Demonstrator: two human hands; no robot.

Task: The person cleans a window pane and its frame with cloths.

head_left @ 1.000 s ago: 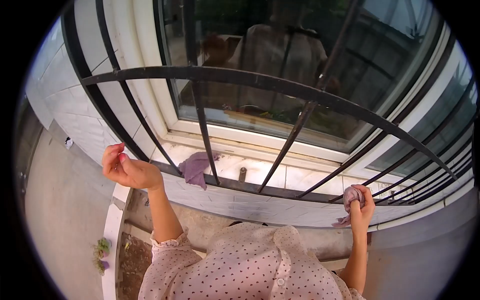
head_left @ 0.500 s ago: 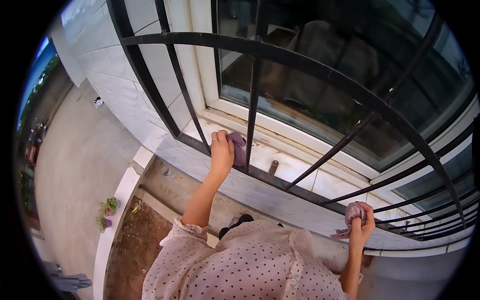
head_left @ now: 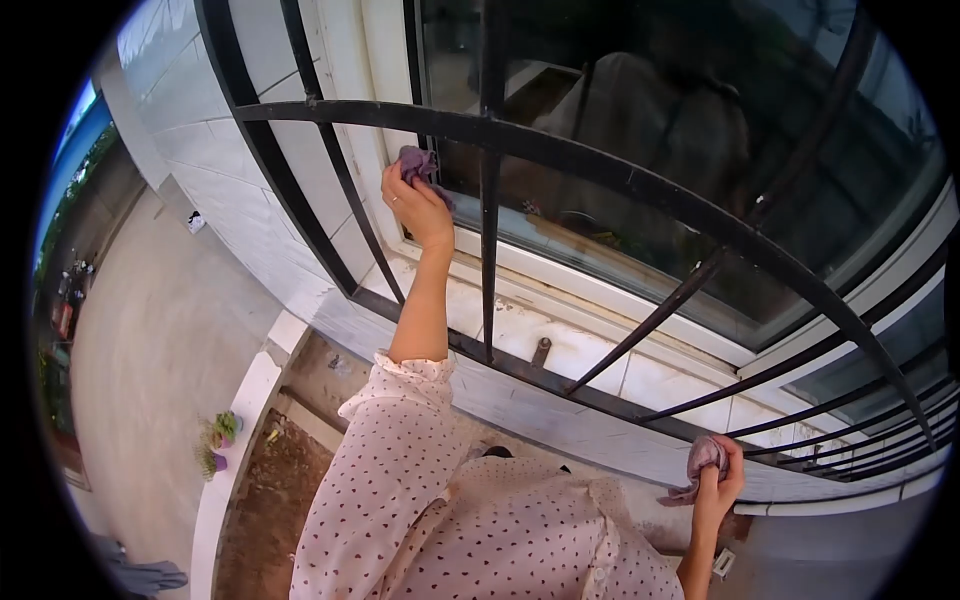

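Observation:
My left hand [head_left: 420, 210] reaches between two bars of the black window grille [head_left: 640, 185]. Its fingers are closed on a dark purple cloth [head_left: 420, 168], which lies against the white window frame [head_left: 375, 70] at the left edge of the glass [head_left: 600, 130]. At the lower right, my right hand [head_left: 722, 482] grips a crumpled mauve cloth [head_left: 705, 460] beside the lower rail of the grille. A loose end of that cloth hangs down on its left side.
A tiled sill [head_left: 590, 350] runs below the window, with a short metal stub [head_left: 541, 352] standing on it. White wall tiles [head_left: 215, 150] are on the left. Potted plants [head_left: 218, 440] stand on a low white ledge [head_left: 235, 400] around a bed of soil [head_left: 262, 480].
My left hand has gone from the grille's lower rail up and inward between the bars, carrying the purple cloth to the window frame. My right hand keeps its cloth and has barely moved.

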